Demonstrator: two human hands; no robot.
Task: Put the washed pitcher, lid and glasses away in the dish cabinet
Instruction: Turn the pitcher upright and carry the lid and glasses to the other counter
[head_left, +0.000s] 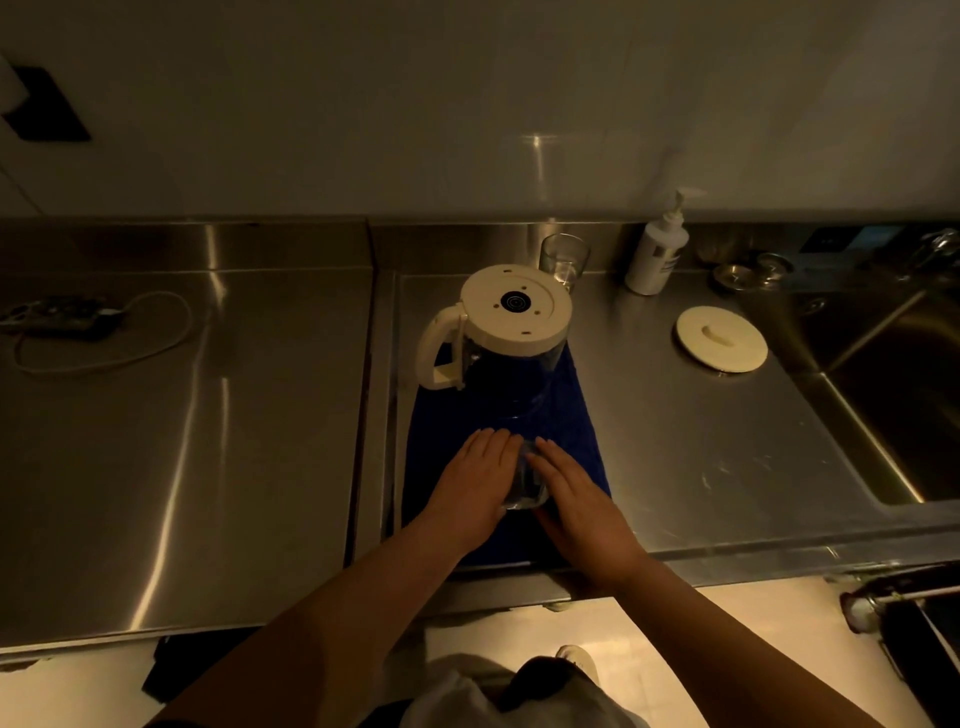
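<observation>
both hands, left hand (475, 480) and right hand (576, 491), cup a glass (525, 486) on the blue towel (582, 415), seemingly to lift it safely.

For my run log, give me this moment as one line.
hands: left and right cupping glass on blue towel | pitcher: inverted | lid: on counter

Place: a kitchen, dimly lit.
Worktop: stainless steel counter (182, 441) with a raised steel back edge, running under both sets of fingers (493, 441).
Sink: steel basin (893, 395), far right of the fingers.
Soap: white pump bottle (657, 249), beyond the fingers to the right.
Drying spot: blue cloth (582, 426) beneath the fingers.
Wall: pale panels (415, 104) behind the counter.
</observation>
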